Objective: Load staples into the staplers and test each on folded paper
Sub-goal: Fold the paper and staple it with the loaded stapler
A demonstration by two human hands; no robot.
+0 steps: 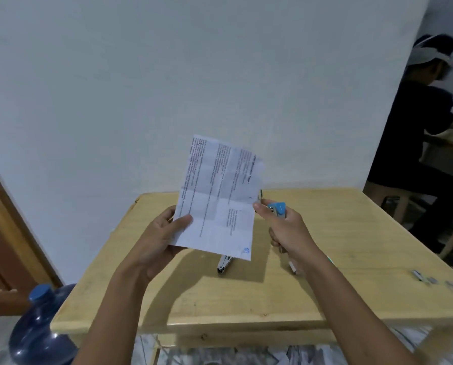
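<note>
The left hand pinches the lower left corner of the creased paper, held above the table. The right hand grips the blue stapler at the paper's right edge. 1 white stapler lies on the table beneath the paper.

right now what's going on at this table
A person holds a creased printed sheet up over the wooden table, the left hand pinching its lower left corner. The right hand grips a blue stapler at the sheet's right edge, seemingly for a test staple. A second stapler lies on the table below the sheet, and loose staple strips sit near the table's right edge.
</note>
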